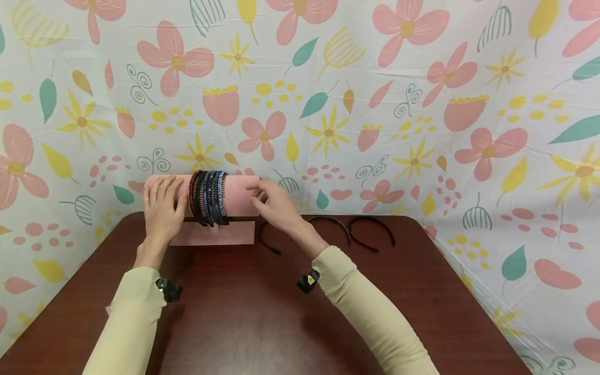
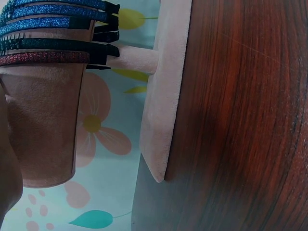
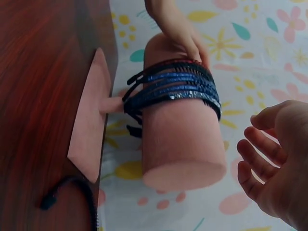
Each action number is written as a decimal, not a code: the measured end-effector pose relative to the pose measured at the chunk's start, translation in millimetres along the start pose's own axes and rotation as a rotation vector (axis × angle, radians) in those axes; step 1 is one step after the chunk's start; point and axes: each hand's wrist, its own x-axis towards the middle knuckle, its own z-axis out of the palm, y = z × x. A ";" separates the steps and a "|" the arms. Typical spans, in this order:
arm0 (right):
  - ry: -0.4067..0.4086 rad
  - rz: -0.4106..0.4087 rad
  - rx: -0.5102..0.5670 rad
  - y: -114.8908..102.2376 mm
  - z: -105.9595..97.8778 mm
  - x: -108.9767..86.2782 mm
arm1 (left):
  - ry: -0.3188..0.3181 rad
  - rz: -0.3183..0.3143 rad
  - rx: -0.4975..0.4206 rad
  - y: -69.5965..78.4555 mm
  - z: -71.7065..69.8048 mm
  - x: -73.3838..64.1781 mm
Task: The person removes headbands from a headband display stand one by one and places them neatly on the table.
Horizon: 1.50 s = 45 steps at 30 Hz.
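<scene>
A pink padded headband holder (image 1: 241, 195), a horizontal roll on a short post and flat base (image 1: 213, 234), stands near the back of the table. Several headbands (image 1: 208, 198), black, dark red and glittery blue, are fitted over the roll's middle. My left hand (image 1: 161, 203) rests on the roll's left part, fingers over its top. At the roll's right end is my right hand (image 1: 276, 203); in the right wrist view that hand (image 3: 274, 163) is apart from the roll, fingers loosely bent with nothing in them.
Black headbands lie on the dark wooden table (image 1: 234, 312) right of the holder: one (image 1: 268, 245) near its base, a toothed one (image 1: 335, 224), and another (image 1: 375, 229) farther right. A flower-patterned cloth (image 1: 328, 104) hangs behind the table's back edge.
</scene>
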 end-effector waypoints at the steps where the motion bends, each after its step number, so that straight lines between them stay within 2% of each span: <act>1: -0.003 -0.002 0.002 -1.1 2.5 1.7 | 0.000 -0.001 -0.001 0.0 -0.1 -0.1; 9: 0.001 -0.027 -0.017 -5.4 22.8 10.7 | -0.003 -0.003 -0.003 0.5 -1.2 0.0; 18: 0.036 -0.006 -0.097 -5.3 49.2 21.4 | 0.006 -0.005 0.000 -3.9 -3.6 0.2; 24: 0.035 0.002 -0.111 0.2 62.1 23.5 | 0.010 -0.008 -0.002 -3.7 -4.3 0.1; 29: 0.088 0.017 -0.117 3.6 72.8 23.8 | 0.011 -0.006 -0.002 -3.9 -3.8 0.5; 39: 0.161 0.057 -0.259 -2.2 91.0 25.2 | 0.017 0.001 -0.003 -4.1 2.0 1.2; 45: 0.213 0.098 -0.304 -0.3 95.3 25.5 | 0.010 0.000 -0.002 -3.3 2.3 1.3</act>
